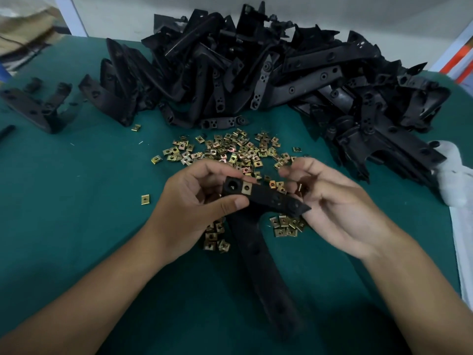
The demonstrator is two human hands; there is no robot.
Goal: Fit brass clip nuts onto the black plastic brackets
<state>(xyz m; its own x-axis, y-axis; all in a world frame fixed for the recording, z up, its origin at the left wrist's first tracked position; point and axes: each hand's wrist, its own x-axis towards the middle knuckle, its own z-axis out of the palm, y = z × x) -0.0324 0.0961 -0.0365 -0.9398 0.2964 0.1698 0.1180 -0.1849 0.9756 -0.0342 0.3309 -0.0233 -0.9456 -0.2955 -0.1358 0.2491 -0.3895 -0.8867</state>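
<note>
My left hand (pixel 197 201) grips the upper end of a black plastic bracket (pixel 263 252), thumb and fingers curled round it. One brass clip nut (pixel 247 188) sits on that end beside a round hole. The bracket's long leg runs down toward me over the green table. My right hand (pixel 330 203) is at the bracket's pointed tip with curled fingers, and a small brass clip nut (pixel 300 187) shows between them. Several loose brass clip nuts (pixel 230 149) lie scattered just beyond both hands, with small clusters (pixel 285 225) under the bracket.
A big heap of black brackets (pixel 268 67) fills the back and right of the green table (pixel 89 201). A few separate brackets (pixel 38 103) lie at the far left. White cloth (pixel 453 180) lies at the right edge. A single nut (pixel 145 199) sits left of my hand.
</note>
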